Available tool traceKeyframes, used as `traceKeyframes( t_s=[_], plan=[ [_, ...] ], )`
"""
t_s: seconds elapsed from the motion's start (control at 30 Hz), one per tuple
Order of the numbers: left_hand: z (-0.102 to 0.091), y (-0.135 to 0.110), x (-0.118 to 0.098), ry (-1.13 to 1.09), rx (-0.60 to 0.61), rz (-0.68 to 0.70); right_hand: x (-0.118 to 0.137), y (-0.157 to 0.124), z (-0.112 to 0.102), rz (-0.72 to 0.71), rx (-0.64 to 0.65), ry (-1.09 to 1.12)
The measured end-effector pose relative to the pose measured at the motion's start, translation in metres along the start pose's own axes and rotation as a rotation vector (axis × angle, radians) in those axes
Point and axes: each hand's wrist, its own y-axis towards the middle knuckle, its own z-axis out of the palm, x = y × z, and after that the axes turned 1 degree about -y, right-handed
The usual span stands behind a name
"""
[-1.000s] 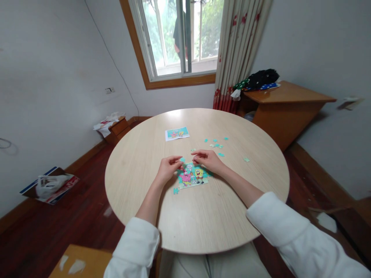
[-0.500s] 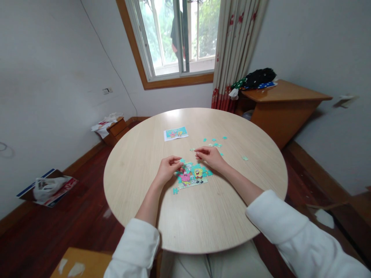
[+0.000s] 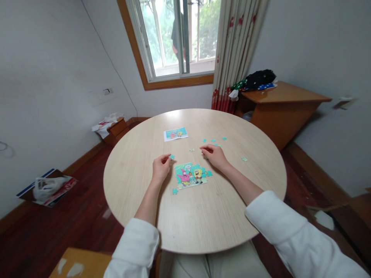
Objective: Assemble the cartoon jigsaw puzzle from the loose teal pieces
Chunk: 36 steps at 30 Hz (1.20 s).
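Observation:
My left hand [image 3: 161,168] is closed, pinching a turquoise puzzle piece [image 3: 172,156] at its fingertips, just off the upper left of the partly assembled jigsaw puzzle [image 3: 191,175]. The puzzle shows a pink starfish and a yellow sponge character, and its upper right edge is uneven. Above and to the right of it hovers my right hand [image 3: 216,156], thumb and fingers drawn together; whether anything sits between them is hidden. A pale loose piece [image 3: 191,150] lies left of its fingertips. One turquoise piece [image 3: 175,191] rests below the puzzle's lower left corner.
A picture card [image 3: 176,134] of the same characters lies farther back on the round wooden table [image 3: 139,154]. Several loose pieces [image 3: 213,140] are scattered beyond my right hand, and a pale green one [image 3: 244,159] lies farther right. A desk [image 3: 286,94] with cloths stands behind.
My left hand has moved left, away from the puzzle, with the turquoise piece in its fingers. My right hand has shifted slightly right, away from the pale loose piece.

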Motion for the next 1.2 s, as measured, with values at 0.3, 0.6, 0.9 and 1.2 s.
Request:
traceKeyframes(
  t_s=[0.3,0.6,0.9,1.2],
  plan=[
    [-0.0036,-0.0005,0.0000,0.130,-0.016,0.059,-0.0024,0.0000,0.0010,-0.041,0.015,-0.063],
    [-0.0041,-0.0012,-0.0004,0.372,0.030,0.032,0.0028,-0.0025,0.0018,-0.052,0.018,-0.130],
    [-0.0037,-0.0027,-0.0027,0.473,0.036,0.040,0.0007,-0.0022,0.0022,-0.077,0.009,-0.171],
    [-0.0026,-0.0025,-0.0027,0.474,0.037,0.035,0.0017,-0.0028,0.0018,-0.088,0.001,-0.183]
  ],
)
